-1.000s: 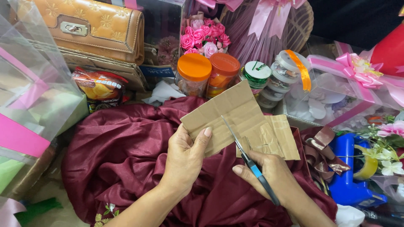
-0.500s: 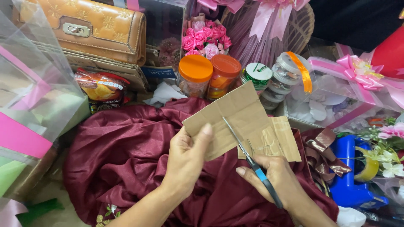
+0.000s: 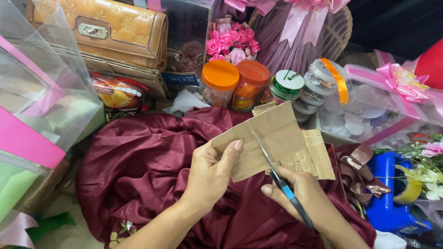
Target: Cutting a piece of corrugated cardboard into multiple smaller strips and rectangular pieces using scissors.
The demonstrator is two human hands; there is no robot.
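Head view: at frame centre the left hand [image 3: 210, 177] pinches the brown cardboard piece [image 3: 272, 143] above maroon satin cloth [image 3: 138, 170] while the right hand [image 3: 304, 196], closed around blue-handled scissors [image 3: 277, 177], cuts mid-sheet; continuing likely requires steady cardboard tension.

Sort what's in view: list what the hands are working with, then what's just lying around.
In use:
left hand holding the brown cardboard piece
right hand holding the scissors

Lying about:
maroon satin cloth
orange-lidded jars
tan wallet
blue glue gun
pink paper roses
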